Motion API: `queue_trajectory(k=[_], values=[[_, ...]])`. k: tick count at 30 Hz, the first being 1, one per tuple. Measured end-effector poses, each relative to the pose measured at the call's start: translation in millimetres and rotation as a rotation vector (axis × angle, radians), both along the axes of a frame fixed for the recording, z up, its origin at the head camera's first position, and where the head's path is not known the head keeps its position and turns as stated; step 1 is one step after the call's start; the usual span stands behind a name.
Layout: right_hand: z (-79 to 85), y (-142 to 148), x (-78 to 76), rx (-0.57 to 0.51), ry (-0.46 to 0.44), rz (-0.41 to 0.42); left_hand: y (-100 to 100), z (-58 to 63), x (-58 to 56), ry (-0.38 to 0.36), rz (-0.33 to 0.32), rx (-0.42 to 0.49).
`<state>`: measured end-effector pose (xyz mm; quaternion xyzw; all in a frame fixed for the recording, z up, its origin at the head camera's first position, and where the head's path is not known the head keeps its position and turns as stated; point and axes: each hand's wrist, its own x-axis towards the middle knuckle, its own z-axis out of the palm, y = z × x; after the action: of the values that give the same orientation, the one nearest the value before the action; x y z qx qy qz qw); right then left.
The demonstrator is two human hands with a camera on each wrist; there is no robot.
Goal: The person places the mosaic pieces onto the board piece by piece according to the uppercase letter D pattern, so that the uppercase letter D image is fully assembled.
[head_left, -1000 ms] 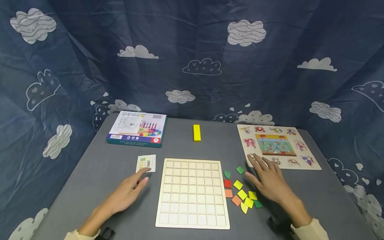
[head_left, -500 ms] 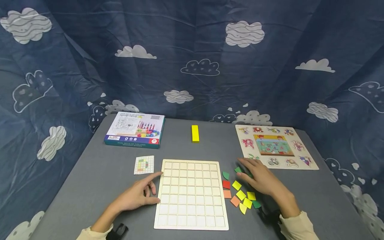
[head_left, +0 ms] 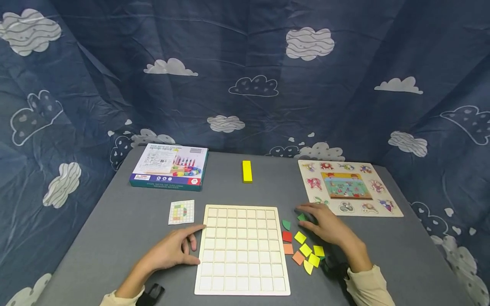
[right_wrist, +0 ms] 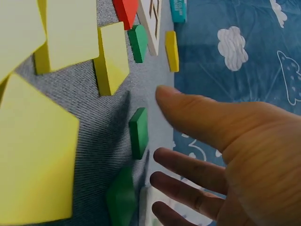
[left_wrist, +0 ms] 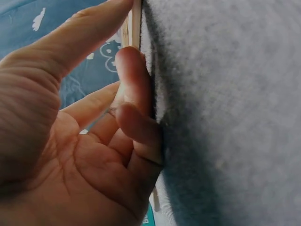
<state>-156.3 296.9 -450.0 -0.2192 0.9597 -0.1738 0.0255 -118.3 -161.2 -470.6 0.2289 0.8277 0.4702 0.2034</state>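
My left hand [head_left: 168,250] rests at the left edge of a pale wooden grid board [head_left: 242,245], thumb and index finger touching the rim and the other fingers loosely bent. My right hand [head_left: 329,225] hovers with spread fingers over the loose tiles right of the board. Just by its thumb and fingers lies a green square tile [right_wrist: 138,133], with nothing held. Around it lie a green quarter-round tile [head_left: 286,225], a red tile [head_left: 287,236], orange tiles [head_left: 298,257] and several yellow tiles [head_left: 300,237]. A pattern card [head_left: 181,212] lies left of the board.
A flat game box [head_left: 168,166] lies at the back left of the grey table. One yellow block [head_left: 247,171] stands behind the grid board. An animal puzzle board [head_left: 314,170] lies at the back right, near the right hand. A cloud-print curtain [head_left: 252,106] hangs behind.
My left hand has moved from the pattern card to the grid board's left edge. My right hand has shifted left, off the animal puzzle board and over the green tile.
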Motion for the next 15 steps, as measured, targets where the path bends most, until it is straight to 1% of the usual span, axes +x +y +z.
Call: queue_trajectory(k=[5, 11, 15], values=[[-1.9, 1.2, -0.9, 0.007, -0.02, -0.002, 0.0, 1.8, 0.8, -0.005, -0.002, 0.007], [-4.9, 3.5, -1.0, 0.001, -0.002, -0.022, -1.2, 0.6, 1.7, 0.023, 0.01, 0.008], [-5.1, 3.3, -3.2, -0.005, 0.018, -0.012, -1.6, -0.6, 3.3, 0.027, 0.021, 0.011]])
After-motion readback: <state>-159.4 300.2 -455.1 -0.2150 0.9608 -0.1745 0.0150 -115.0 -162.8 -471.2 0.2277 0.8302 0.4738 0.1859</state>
